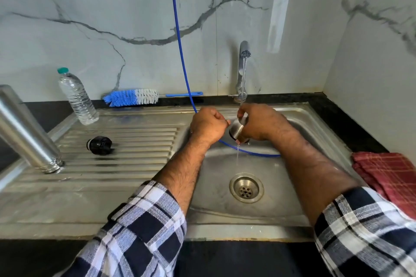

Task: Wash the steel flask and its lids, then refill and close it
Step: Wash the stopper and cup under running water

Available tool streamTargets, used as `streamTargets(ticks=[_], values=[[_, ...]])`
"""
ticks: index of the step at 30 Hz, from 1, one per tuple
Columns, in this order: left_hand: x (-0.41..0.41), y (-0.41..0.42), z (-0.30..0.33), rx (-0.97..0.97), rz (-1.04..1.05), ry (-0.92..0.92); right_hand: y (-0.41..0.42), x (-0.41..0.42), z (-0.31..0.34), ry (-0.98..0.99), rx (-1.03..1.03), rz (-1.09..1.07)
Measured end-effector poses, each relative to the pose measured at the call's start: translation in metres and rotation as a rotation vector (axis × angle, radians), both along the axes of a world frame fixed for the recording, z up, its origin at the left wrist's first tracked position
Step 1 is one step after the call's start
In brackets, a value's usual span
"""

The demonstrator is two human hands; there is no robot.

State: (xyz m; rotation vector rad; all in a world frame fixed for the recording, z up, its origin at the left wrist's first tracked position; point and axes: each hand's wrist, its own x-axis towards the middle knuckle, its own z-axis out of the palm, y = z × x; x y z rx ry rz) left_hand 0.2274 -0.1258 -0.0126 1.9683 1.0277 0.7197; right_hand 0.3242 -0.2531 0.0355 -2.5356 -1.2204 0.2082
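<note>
Step in hand: I judge this to be the washing of one lid; the steel cap (pixel 236 129) is held under the tap's stream over the sink bowl (pixel 225 209), right of centre.
Right hand (pixel 261 125): fingers curled round the steel cap, clamped on it; water runs off its lower edge toward the drain (pixel 246 189).
Left hand (pixel 208 126): closed in a fist just left of the cap; I cannot tell whether it touches the cap or holds anything.
Next move: as I read it, turn the cap so the stream reaches its inside, then set it on the drainboard (pixel 117 155) and take up the next piece.
Steel flask (pixel 27 132): mouth down and tilted on the drainboard, far left.
Black inner lid (pixel 99 145): lying on the drainboard ribs, well apart from both hands.
Red checked cloth (pixel 389 175): on the black worktop (pixel 360 132), right of the sink.
Water bottle (pixel 76 96): upright, capped, at the drainboard's far left corner.
Bottle brush (pixel 132 96): blue and white, lying along the wall's foot.
Blue hose (pixel 177 36): hangs from above into the bowl, behind the hands.
Tap (pixel 243 67): running, at the far rim.
Room: marble-veined wall panels (pixel 112 7) behind and to the right.
</note>
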Motion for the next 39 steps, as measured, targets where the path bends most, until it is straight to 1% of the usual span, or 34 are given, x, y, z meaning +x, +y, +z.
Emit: streamTargets(ticks=[3, 6, 10, 12, 16, 23, 37, 39], values=[[-0.014, -0.004, -0.013, 0.018, 0.004, -0.029, -0.011, 0.0, -0.014, 0.067, 0.107, -0.009], [-0.02, 0.0, -0.024, -0.02, -0.015, -0.067, -0.022, 0.008, -0.026, 0.111, 0.166, -0.029], [-0.016, 0.006, -0.021, -0.045, -0.032, -0.127, -0.027, 0.018, -0.026, 0.209, 0.286, -0.074], [-0.014, 0.005, -0.019, -0.033, -0.045, -0.137, -0.025, 0.021, -0.026, 0.224, 0.332, -0.08], [-0.008, 0.005, -0.022, -0.022, -0.05, -0.127, -0.021, 0.02, -0.032, 0.206, 0.329, -0.065], [-0.012, 0.001, -0.018, -0.062, -0.064, -0.159, -0.021, 0.018, -0.031, 0.19, 0.296, -0.071], [-0.012, -0.003, -0.016, -0.04, -0.077, -0.145, -0.018, 0.017, -0.034, 0.176, 0.282, -0.089], [-0.012, -0.003, -0.017, -0.045, -0.075, -0.149, -0.019, 0.018, -0.034, 0.172, 0.318, -0.123]])
